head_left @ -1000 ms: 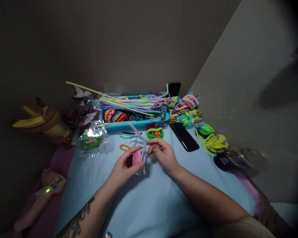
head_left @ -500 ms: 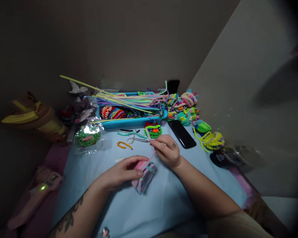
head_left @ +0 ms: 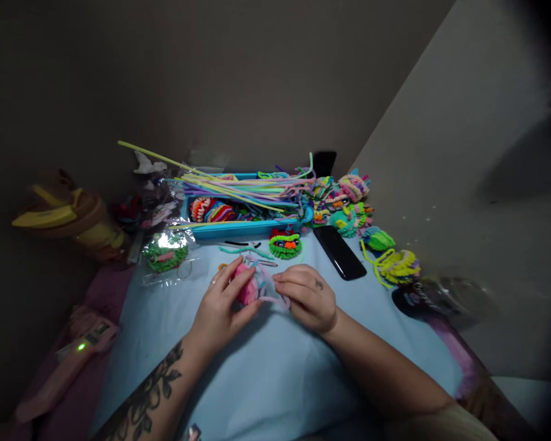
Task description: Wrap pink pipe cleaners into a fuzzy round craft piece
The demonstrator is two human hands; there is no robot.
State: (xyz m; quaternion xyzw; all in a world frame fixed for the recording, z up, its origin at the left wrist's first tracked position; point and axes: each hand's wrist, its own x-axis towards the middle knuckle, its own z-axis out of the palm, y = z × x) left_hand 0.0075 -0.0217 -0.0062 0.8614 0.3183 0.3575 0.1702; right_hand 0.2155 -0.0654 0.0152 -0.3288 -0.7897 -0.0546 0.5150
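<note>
My left hand point(head_left: 224, 300) is closed around a pink pipe-cleaner piece point(head_left: 247, 289) with pale lilac and teal strands on its right side. Facing it, my right hand point(head_left: 307, 297) pinches a lilac pipe cleaner point(head_left: 275, 299) that runs to the piece. Beyond the hands lies a green and red pipe-cleaner figure point(head_left: 285, 245). A pair of scissors point(head_left: 267, 263) is mostly covered by the left hand and the piece. Short teal point(head_left: 245, 252) and black pipe-cleaner bits lie behind them.
A blue tray point(head_left: 248, 230) at the back holds long pastel pipe cleaners point(head_left: 239, 187) and a striped piece. A black phone point(head_left: 340, 252) lies to the right, near several colourful figures point(head_left: 349, 202). On the left are a bagged green piece point(head_left: 165, 254) and a pink device point(head_left: 68, 367) with a green light.
My left hand has turned the pink piece and lifted it away from me, now covering most of the scissors and orange bit. My right hand has come slightly lower, pinching the lilac strand closer in.
</note>
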